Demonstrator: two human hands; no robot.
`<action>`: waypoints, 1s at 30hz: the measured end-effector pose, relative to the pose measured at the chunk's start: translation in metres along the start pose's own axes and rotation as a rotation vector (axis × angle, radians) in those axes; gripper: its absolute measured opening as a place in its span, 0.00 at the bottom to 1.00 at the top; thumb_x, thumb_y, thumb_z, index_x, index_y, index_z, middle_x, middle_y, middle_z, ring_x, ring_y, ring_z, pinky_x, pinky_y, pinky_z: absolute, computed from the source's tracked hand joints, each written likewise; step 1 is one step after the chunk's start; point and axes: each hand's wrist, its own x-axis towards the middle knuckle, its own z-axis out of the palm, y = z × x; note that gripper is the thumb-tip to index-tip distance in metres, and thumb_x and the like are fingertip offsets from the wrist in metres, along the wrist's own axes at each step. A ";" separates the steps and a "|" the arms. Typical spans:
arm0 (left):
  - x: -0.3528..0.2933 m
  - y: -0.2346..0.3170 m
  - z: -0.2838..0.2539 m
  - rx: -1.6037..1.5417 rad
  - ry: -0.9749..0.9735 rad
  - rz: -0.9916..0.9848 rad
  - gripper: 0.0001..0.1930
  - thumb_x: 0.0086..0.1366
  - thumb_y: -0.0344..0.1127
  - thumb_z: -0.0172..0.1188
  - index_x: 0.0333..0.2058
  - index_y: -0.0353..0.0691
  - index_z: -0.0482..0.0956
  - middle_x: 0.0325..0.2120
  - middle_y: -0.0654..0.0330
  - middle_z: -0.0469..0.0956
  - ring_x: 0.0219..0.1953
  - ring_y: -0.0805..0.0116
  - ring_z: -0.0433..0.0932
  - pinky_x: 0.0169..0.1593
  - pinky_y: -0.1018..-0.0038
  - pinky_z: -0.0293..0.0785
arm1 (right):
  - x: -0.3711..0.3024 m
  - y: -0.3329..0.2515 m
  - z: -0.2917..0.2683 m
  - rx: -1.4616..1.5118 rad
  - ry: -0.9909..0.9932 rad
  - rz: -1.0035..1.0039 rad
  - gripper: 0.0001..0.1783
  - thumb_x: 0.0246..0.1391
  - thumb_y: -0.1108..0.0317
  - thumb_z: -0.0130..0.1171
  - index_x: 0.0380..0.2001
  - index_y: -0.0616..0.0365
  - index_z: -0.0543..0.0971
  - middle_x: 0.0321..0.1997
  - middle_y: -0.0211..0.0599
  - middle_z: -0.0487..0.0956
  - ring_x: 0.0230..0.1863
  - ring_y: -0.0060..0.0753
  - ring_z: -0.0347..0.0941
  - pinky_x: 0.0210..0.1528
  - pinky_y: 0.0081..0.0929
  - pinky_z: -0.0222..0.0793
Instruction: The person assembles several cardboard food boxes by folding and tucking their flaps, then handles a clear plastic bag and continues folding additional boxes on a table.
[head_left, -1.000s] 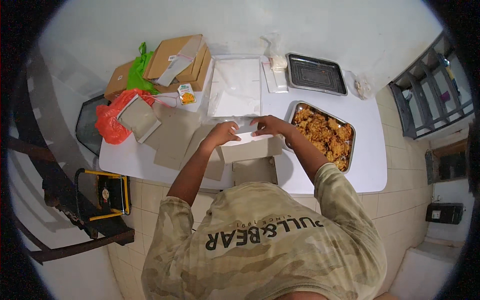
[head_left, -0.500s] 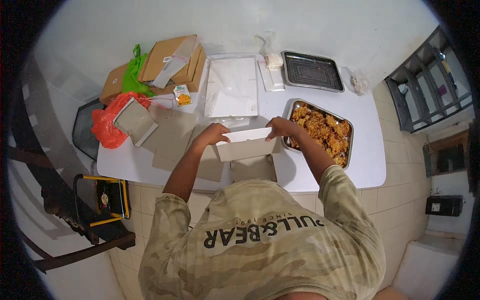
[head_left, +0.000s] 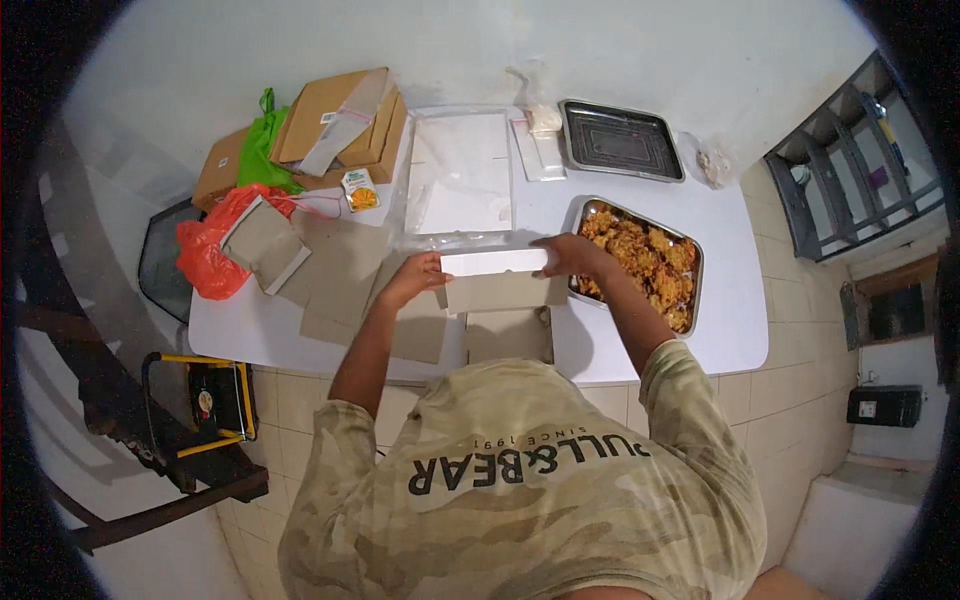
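A cardboard box (head_left: pixel 505 292), greyish on the side facing me and white along its upper edge, stands raised between my hands near the table's front edge. My left hand (head_left: pixel 415 278) pinches its left corner, fingers closed on the white edge. At its right corner, my right hand (head_left: pixel 568 256) grips the same edge, with some fingers hidden behind the board. Below it, a grey cardboard panel (head_left: pixel 510 335) lies close to my chest; whether the two are joined I cannot tell. Right of my right hand is a metal tray (head_left: pixel 702 280) of golden-brown fried pieces (head_left: pixel 645 262).
Flat grey cardboard sheets (head_left: pixel 330 300) and a part-folded box (head_left: pixel 262 245) on a red plastic bag (head_left: pixel 205 275) lie left. Behind are white boards (head_left: pixel 462 170) in clear plastic, brown cartons (head_left: pixel 300 125), a green bag (head_left: pixel 262 150), a sachet (head_left: pixel 360 190) and a dark tray (head_left: pixel 625 140).
Both hands have shifted slightly right with the box. Its white upper edge now looks narrower and more level, and my left fingers have closed in at its corner.
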 end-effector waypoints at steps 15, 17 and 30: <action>-0.014 -0.041 0.069 -0.410 0.286 0.290 0.11 0.61 0.31 0.47 0.42 0.37 0.69 0.33 0.65 0.74 0.33 0.79 0.71 0.39 0.82 0.66 | 0.071 -0.069 0.035 0.199 0.387 -0.504 0.17 0.40 0.73 0.53 0.39 0.51 0.72 0.17 0.46 0.70 0.20 0.46 0.69 0.25 0.35 0.64; -0.017 -0.038 0.060 -0.323 0.261 0.046 0.10 0.62 0.33 0.46 0.40 0.37 0.69 0.28 0.68 0.72 0.31 0.82 0.69 0.36 0.83 0.65 | 0.068 -0.073 0.022 0.213 0.167 -0.427 0.15 0.38 0.74 0.53 0.34 0.50 0.75 0.24 0.41 0.73 0.27 0.41 0.70 0.30 0.34 0.64; -0.009 -0.040 0.082 0.162 0.544 0.427 0.07 0.59 0.29 0.48 0.36 0.35 0.65 0.27 0.56 0.75 0.28 0.68 0.74 0.31 0.74 0.68 | 0.048 -0.099 0.054 0.085 0.696 -0.075 0.11 0.35 0.71 0.55 0.29 0.57 0.78 0.31 0.42 0.67 0.33 0.40 0.66 0.37 0.33 0.64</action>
